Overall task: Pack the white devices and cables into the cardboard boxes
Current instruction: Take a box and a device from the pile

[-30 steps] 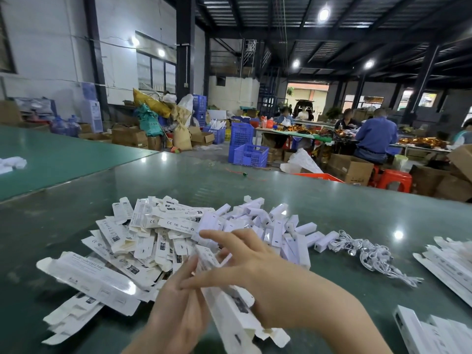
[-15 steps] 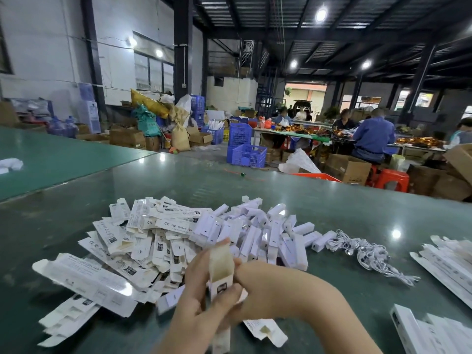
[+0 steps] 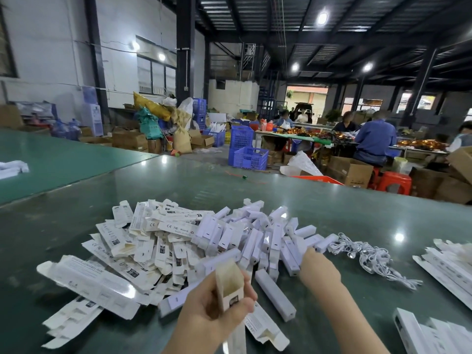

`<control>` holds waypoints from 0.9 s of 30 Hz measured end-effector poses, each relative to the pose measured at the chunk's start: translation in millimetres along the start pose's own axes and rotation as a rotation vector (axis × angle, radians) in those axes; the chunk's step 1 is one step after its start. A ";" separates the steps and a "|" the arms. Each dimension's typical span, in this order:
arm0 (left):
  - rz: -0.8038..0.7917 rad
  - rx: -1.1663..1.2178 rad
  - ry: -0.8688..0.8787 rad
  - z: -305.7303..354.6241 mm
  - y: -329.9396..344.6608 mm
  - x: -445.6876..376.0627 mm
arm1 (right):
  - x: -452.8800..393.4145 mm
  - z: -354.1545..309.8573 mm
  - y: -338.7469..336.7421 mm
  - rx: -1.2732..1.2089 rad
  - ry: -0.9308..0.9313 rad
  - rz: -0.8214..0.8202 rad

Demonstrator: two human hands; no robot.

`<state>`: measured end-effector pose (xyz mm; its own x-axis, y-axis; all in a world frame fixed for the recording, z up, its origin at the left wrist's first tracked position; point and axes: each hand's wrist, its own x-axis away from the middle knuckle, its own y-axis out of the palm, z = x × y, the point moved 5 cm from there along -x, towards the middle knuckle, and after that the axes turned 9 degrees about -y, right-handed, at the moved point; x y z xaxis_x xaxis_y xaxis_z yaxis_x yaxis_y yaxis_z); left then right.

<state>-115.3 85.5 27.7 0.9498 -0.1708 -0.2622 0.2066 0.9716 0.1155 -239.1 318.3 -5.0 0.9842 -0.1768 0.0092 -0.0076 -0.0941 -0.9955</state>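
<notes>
Box (image 3: 229, 290), open end up, is standing in my left hand (image 3: 217, 307), fingers wrapped tight around it. My right hand (image 3: 318, 270) is reaching into the devices (image 3: 270, 241) heaped just ahead of it; fingertips are hidden among them, so grip cannot be told. Cables (image 3: 367, 256) are lying right of that hand. Flat boxes (image 3: 143, 241) are piling up beyond and left of my left hand on the table (image 3: 255, 190).

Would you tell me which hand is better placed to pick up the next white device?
The right hand: it reaches into the white devices, while the left hand holds the opened box.
</notes>
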 end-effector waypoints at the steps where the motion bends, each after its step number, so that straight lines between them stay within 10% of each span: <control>1: 0.001 0.023 -0.014 -1.0 -0.5 -0.6 | -2.2 2.8 -3.2 -0.039 0.003 0.022; 11: 0.043 -0.089 0.397 -1.3 0.8 4.7 | -7.3 -1.8 3.1 -0.112 -0.149 0.013; 27: -0.044 -0.060 0.333 -12.5 -0.7 3.2 | 133.6 -66.1 -164.1 -0.949 -0.864 0.864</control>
<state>-115.4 86.4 14.8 0.8093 -0.1592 -0.5654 0.2221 0.9741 0.0436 -118.0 245.3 165.9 0.4173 0.0665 -0.9063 -0.3851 -0.8904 -0.2426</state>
